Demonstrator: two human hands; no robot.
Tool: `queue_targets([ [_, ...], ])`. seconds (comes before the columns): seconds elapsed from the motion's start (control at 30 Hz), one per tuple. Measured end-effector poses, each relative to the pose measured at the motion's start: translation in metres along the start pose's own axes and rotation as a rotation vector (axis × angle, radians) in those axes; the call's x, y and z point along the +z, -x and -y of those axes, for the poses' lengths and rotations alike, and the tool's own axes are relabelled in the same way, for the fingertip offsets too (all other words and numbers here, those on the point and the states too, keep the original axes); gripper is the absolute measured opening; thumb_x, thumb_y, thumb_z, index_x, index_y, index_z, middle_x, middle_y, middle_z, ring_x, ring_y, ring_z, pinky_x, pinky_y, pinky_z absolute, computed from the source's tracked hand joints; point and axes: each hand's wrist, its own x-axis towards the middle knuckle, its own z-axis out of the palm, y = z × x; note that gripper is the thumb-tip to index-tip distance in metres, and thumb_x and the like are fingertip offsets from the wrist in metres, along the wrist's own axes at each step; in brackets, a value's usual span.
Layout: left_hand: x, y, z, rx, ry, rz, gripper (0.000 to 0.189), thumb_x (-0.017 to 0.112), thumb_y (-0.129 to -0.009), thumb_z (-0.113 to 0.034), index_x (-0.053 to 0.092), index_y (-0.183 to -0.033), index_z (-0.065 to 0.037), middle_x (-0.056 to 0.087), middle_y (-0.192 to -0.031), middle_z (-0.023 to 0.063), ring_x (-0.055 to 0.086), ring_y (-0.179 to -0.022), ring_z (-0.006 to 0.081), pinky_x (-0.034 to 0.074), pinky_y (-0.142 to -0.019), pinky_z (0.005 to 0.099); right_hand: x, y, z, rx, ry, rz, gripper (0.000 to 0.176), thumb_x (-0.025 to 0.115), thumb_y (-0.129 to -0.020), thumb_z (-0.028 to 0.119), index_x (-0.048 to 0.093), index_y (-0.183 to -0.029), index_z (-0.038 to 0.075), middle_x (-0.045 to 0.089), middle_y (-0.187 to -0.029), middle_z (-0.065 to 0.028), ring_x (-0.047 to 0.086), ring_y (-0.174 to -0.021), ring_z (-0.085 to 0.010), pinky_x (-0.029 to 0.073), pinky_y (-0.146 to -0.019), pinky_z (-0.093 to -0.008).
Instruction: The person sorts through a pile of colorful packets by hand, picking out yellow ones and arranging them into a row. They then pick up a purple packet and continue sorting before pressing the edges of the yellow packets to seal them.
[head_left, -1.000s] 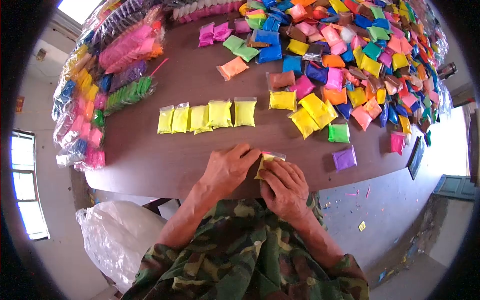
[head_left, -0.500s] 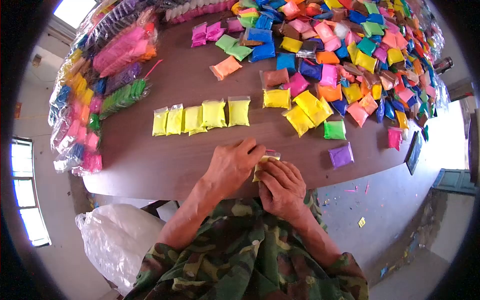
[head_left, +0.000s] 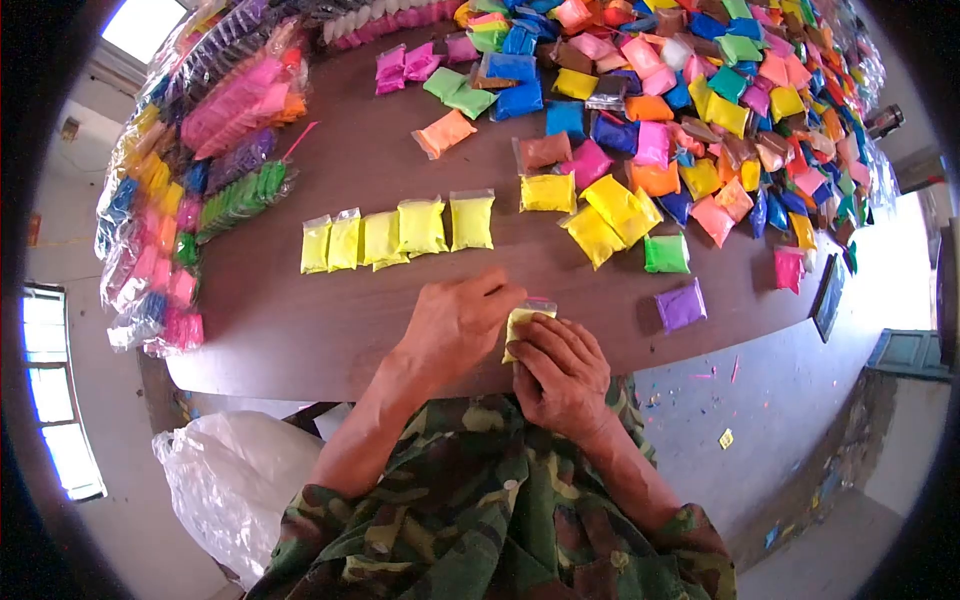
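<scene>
My right hand [head_left: 562,372] is closed on a small pale yellow packet [head_left: 516,330] near the table's front edge. A pink strip shows at the packet's top. Just left of the packet, my left hand [head_left: 456,322] has its fingers curled together, and what they hold, if anything, is hidden. Beyond my hands, several pale yellow packets [head_left: 421,226] lie in a row, some overlapping.
A large heap of coloured packets [head_left: 650,140] covers the table's back right. Bundled packets in clear plastic [head_left: 240,110] line the left side. A green packet [head_left: 667,254] and a purple packet [head_left: 681,307] lie right of my hands. A clear plastic bag [head_left: 235,480] is below left.
My left hand has shifted slightly left, away from the packet's top, uncovering more of it. My right hand still holds the packet.
</scene>
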Motion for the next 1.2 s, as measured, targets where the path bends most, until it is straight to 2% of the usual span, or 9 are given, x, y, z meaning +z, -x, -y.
queue_targets([
  [0.13,0.000,0.007,0.004,0.000,-0.025,0.022,0.019,0.070,-0.083,-0.003,0.066,-0.100,-0.010,0.063,-0.094,0.0070,0.071,-0.081,0.0341,0.058,-0.064,0.0454,0.001,-0.001,0.002,0.008,0.009,0.001,0.030,0.077,-0.082,0.012,0.078,-0.112,0.012,0.075,-0.126,-0.0076,0.070,-0.123,-0.0272,0.052,-0.110,-0.0463],
  [0.23,0.000,0.005,0.007,-0.051,-0.067,0.071,0.020,0.072,-0.089,-0.004,0.071,-0.107,-0.011,0.066,-0.096,0.0077,0.072,-0.083,0.0335,0.060,-0.066,0.0450,-0.001,-0.002,0.002,0.007,0.010,0.008,0.030,0.077,-0.082,0.011,0.078,-0.112,0.012,0.075,-0.126,-0.0077,0.070,-0.123,-0.0273,0.052,-0.109,-0.0460],
  [0.43,0.000,0.014,0.005,-0.045,-0.024,0.055,0.014,0.072,-0.091,-0.005,0.070,-0.103,-0.011,0.065,-0.095,0.0073,0.072,-0.082,0.0331,0.059,-0.065,0.0445,0.000,-0.002,0.002,0.005,-0.005,-0.007,0.029,0.077,-0.082,0.011,0.078,-0.111,0.012,0.075,-0.125,-0.0074,0.071,-0.122,-0.0274,0.052,-0.109,-0.0459],
  [0.53,-0.001,0.010,0.004,-0.116,-0.162,0.077,0.012,0.072,-0.092,-0.007,0.071,-0.103,-0.012,0.065,-0.093,0.0073,0.072,-0.082,0.0329,0.059,-0.064,0.0445,-0.001,-0.004,0.003,-0.001,0.009,-0.003,0.029,0.078,-0.082,0.012,0.078,-0.111,0.012,0.075,-0.124,-0.0070,0.071,-0.121,-0.0275,0.053,-0.109,-0.0460],
  [0.63,0.000,0.007,0.006,-0.114,-0.019,-0.036,0.010,0.071,-0.094,-0.008,0.072,-0.104,-0.012,0.065,-0.092,0.0073,0.072,-0.082,0.0326,0.059,-0.063,0.0452,0.000,-0.002,0.001,-0.007,0.009,-0.011,0.028,0.077,-0.082,0.012,0.078,-0.110,0.012,0.075,-0.124,-0.0066,0.071,-0.121,-0.0273,0.053,-0.108,-0.0460],
  [0.73,-0.002,0.016,0.005,-0.101,-0.051,0.064,0.010,0.071,-0.095,-0.008,0.072,-0.104,-0.012,0.067,-0.094,0.0071,0.073,-0.083,0.0321,0.059,-0.062,0.0455,0.000,-0.002,0.002,-0.001,0.009,-0.015,0.028,0.077,-0.082,0.011,0.077,-0.110,0.013,0.075,-0.123,-0.0062,0.071,-0.120,-0.0269,0.053,-0.109,-0.0460],
  [0.83,0.002,0.021,0.013,-0.080,-0.092,0.045,0.011,0.070,-0.090,-0.007,0.064,-0.098,-0.012,0.061,-0.091,0.0066,0.071,-0.076,0.0335,0.058,-0.061,0.0453,0.001,-0.002,0.002,-0.001,0.010,-0.009,0.028,0.076,-0.082,0.011,0.077,-0.109,0.013,0.075,-0.124,-0.0062,0.071,-0.121,-0.0266,0.052,-0.109,-0.0460],
  [0.93,-0.005,0.017,0.009,-0.122,-0.128,-0.037,0.012,0.071,-0.089,-0.006,0.064,-0.098,-0.011,0.062,-0.092,0.0074,0.071,-0.077,0.0341,0.058,-0.061,0.0456,0.000,-0.003,0.002,0.002,0.006,0.001,0.028,0.076,-0.081,0.011,0.077,-0.109,0.014,0.075,-0.125,-0.0060,0.071,-0.122,-0.0265,0.052,-0.109,-0.0460],
  [1.2,-0.005,0.025,0.010,-0.080,-0.084,0.006,0.014,0.071,-0.088,-0.004,0.064,-0.099,-0.010,0.060,-0.092,0.0082,0.070,-0.077,0.0339,0.057,-0.060,0.0451,-0.001,-0.004,0.005,-0.001,0.004,-0.025,0.028,0.076,-0.077,0.006,0.077,-0.105,0.012,0.075,-0.120,-0.0063,0.072,-0.117,-0.0281,0.054,-0.105,-0.0469],
])
